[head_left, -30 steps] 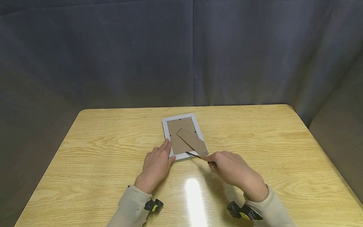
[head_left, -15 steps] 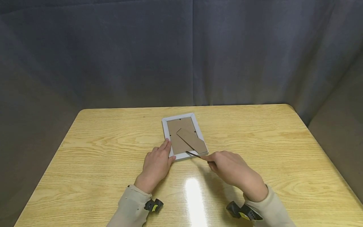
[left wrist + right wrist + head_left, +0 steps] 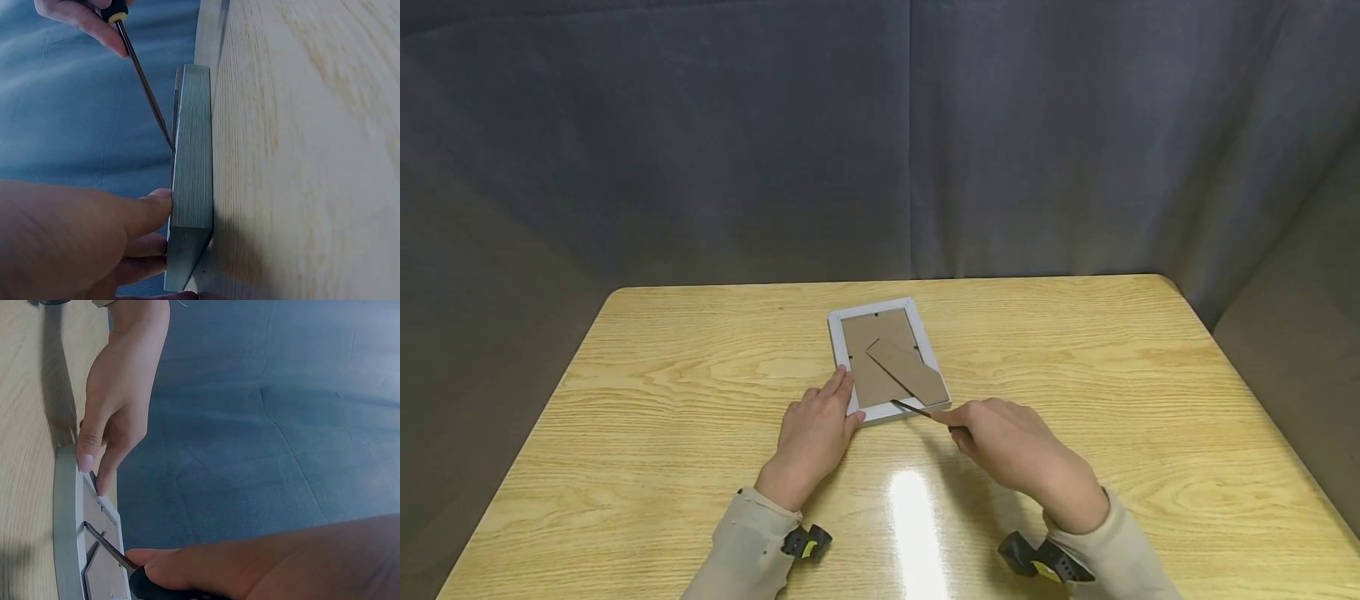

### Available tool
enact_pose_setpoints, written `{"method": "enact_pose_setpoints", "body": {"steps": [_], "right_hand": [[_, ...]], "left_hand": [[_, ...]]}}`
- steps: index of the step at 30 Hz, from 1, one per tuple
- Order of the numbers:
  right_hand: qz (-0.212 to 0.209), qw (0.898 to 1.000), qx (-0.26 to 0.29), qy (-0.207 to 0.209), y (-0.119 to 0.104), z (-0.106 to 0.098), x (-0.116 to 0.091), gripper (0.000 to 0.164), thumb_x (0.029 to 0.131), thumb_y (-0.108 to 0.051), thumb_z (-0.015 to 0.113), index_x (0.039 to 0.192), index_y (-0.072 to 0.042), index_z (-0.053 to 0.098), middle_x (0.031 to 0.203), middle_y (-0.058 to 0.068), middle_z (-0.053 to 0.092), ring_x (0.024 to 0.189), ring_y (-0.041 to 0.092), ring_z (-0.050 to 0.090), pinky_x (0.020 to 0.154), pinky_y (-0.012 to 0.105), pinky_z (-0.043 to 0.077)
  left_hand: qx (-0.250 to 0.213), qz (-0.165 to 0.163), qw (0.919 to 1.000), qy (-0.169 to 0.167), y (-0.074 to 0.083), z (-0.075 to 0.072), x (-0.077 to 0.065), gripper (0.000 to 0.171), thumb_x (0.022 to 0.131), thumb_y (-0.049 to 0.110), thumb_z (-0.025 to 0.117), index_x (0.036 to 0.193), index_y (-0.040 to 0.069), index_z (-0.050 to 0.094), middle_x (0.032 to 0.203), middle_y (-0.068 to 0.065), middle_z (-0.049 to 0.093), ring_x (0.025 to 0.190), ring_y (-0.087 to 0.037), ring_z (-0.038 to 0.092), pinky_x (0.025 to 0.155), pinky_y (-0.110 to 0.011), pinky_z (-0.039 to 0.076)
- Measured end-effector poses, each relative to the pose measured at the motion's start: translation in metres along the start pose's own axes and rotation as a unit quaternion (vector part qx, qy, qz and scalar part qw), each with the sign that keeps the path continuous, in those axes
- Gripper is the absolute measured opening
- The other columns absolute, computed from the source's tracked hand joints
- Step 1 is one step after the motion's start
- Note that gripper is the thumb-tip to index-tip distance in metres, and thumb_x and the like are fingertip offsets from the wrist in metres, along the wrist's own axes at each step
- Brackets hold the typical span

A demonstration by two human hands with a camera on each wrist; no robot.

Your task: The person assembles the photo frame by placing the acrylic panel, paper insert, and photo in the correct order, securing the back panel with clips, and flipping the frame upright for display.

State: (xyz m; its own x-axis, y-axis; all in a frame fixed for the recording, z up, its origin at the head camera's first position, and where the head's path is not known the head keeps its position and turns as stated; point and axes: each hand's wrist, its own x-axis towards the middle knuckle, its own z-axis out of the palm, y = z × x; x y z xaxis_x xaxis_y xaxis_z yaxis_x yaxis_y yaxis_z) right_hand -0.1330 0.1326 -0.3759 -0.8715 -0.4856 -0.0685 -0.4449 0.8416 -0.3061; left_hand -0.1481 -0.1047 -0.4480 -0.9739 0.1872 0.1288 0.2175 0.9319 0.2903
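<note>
A picture frame [image 3: 837, 333] with a pale border lies back side up on the wooden table. Its brown backing board [image 3: 871, 379] carries a slanted stand flap [image 3: 925, 383]. My left hand [image 3: 812, 433] rests on the frame's near left corner, thumb and extended fingers pressing on the border. My right hand [image 3: 1011, 442] grips a screwdriver by its dark handle [image 3: 115, 9], which has a yellow band. The thin metal shaft [image 3: 109, 547] slants down to the near inner edge of the border, its tip touching there beside the flap. The right fingers mostly hide the handle.
The wooden table [image 3: 700, 358] extends on both sides of the frame, with a bright reflection in front. A dark grey curtain [image 3: 760, 150] hangs behind and at the sides. Small dark tabs stand along the frame's inner edge. Black straps [image 3: 1048, 562] sit at both wrists.
</note>
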Motion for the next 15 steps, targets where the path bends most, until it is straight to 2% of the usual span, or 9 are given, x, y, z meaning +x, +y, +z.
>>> {"method": "enact_pose_setpoints", "body": {"steps": [15], "right_hand": [[0.000,1.000,0.002,0.005,-0.0033,0.0032,0.0006,0.047,0.086,-0.003,0.047,0.124,-0.023,0.066,0.052,-0.009,0.025,0.049,0.009,0.021,0.042,0.024,0.023]], "left_hand": [[-0.005,-0.003,1.0000,-0.007,0.0000,0.0003,-0.0001,0.059,0.090,0.034,0.058,0.139,0.002,0.047,0.147,-0.013,0.041,0.109,-0.035,0.057,0.082,-0.050,0.049]]}}
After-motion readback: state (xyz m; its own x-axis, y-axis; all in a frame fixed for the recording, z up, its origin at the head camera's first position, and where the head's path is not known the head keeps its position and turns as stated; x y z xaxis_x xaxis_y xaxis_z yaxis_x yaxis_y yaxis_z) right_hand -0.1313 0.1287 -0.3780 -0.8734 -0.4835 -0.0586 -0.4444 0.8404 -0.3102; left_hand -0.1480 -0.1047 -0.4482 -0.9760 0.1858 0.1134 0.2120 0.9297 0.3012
